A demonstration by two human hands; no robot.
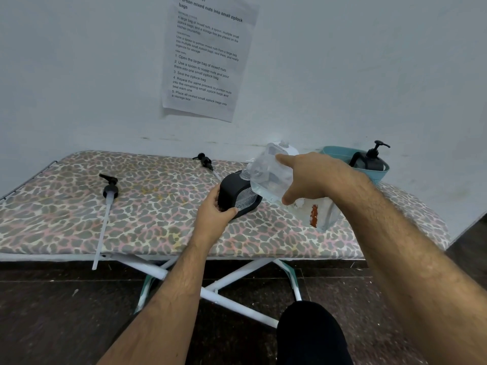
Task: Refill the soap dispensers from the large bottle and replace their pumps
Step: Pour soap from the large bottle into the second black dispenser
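R hand (313, 177) tips large bottle (274, 177); L hand (214, 212) grips dispenser (238, 193).

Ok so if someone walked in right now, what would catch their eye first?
Probably the large clear bottle, tipped by the right hand over the open black dispenser that the left hand steadies mid-board. Next, the leopard-print ironing board with two loose pumps, one at left, one at the back. A third dispenser sits in a teal basket, far right.
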